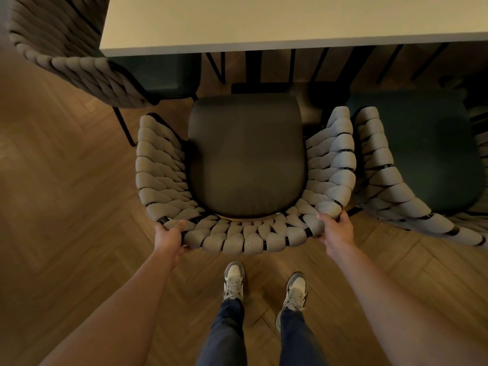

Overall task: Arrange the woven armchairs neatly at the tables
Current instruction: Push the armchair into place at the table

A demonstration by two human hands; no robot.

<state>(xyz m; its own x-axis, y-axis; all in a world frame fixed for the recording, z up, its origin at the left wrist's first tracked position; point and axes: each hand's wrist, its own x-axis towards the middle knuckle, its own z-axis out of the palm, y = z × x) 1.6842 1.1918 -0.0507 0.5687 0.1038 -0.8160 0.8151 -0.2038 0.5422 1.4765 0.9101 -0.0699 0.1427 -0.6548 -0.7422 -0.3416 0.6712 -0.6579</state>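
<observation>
A woven armchair (245,240) with thick grey braided rope and a dark seat cushion faces a pale table (264,22), its seat front just short of the table edge. My left hand (169,237) grips the left rear corner of its backrest rim. My right hand (335,229) grips the right rear corner. A second woven armchair (390,180) stands close on the right, its arm nearly touching the middle one. A third woven armchair (76,64) sits at the table's left corner, partly under the top.
The floor (66,194) is wood in a herringbone pattern, with open room to the left and behind me. My feet in grey-and-white sneakers (233,281) stand just behind the chair. Dark table legs and chair legs (253,67) cluster under the table.
</observation>
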